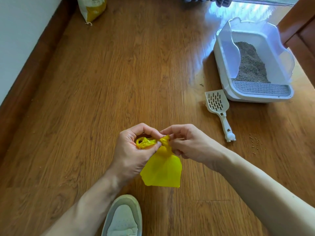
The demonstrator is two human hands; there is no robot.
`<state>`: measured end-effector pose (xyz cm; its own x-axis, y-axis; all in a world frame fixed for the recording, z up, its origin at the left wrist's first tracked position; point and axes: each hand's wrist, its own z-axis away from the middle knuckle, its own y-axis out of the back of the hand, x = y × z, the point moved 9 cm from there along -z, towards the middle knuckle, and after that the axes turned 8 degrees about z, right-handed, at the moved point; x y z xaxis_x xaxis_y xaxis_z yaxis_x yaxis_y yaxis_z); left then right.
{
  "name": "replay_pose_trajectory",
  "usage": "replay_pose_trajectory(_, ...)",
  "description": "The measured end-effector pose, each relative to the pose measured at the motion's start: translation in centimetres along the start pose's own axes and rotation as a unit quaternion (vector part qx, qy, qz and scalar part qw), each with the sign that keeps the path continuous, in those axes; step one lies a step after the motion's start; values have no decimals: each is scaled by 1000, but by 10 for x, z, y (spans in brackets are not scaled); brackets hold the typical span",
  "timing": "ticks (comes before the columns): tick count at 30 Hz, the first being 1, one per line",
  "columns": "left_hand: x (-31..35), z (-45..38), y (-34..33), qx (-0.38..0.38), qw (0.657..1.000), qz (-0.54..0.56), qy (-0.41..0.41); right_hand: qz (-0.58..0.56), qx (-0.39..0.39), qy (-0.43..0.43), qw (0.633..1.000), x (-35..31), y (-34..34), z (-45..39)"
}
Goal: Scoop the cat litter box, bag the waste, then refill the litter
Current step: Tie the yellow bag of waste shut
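A small yellow plastic bag (162,171) hangs between my hands above the wooden floor, its neck twisted into a knot. My left hand (134,150) grips a loop of the bag's top. My right hand (185,142) pinches the knot from the other side. The white litter box (225,70) with a translucent hood stands at the right, with brown-grey litter (250,65) inside. A white slotted scoop (217,106) lies on the floor in front of the box, handle toward me. A yellow and white litter sack (92,9) stands at the far left by the wall.
Scattered litter grains (256,142) lie on the floor right of the scoop. A white shoe (123,218) is at the bottom centre. A wall with a brown baseboard (34,65) runs along the left. Brown furniture (300,31) stands behind the box.
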<state>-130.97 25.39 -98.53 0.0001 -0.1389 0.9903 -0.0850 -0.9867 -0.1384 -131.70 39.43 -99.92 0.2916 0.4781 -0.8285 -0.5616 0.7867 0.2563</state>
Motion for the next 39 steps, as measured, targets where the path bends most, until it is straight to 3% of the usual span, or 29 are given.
replay_pose_trajectory(5, -1, -3, 4, 8, 999, -35, 11, 167, 82, 31, 982, 3, 13, -4)
replay_pose_trajectory(10, -9, -3, 16, 21, 993, -115, 21, 346, 138, 157, 915, -17, 16, 6)
replay_pose_trajectory(14, -5, 0, 19, 23, 982, -184, -17, 339, 134, 195, 911, -21, 17, 10)
replay_pose_trajectory(17, 5, 0, 18, 33, 970, -234, -57, 245, 117, 165, 948, -12, 21, 7)
replay_pose_trajectory(19, 7, -1, 18, 38, 966, -248, -67, 226, 127, 151, 954, -8, 24, 6)
replay_pose_trajectory(24, 0, -2, 24, 47, 982, -183, -24, 167, 165, 71, 969, 5, 37, 2)
replay_pose_trajectory(30, -9, -1, 34, 78, 986, -143, 21, 216, 182, 18, 959, 17, 41, 1)
replay_pose_trajectory(35, -32, 7, 63, 146, 982, -24, 118, 246, 181, -48, 951, 41, 49, 0)
replay_pose_trajectory(39, -45, 15, 78, 172, 971, -5, 167, 267, 182, -78, 943, 52, 52, -1)
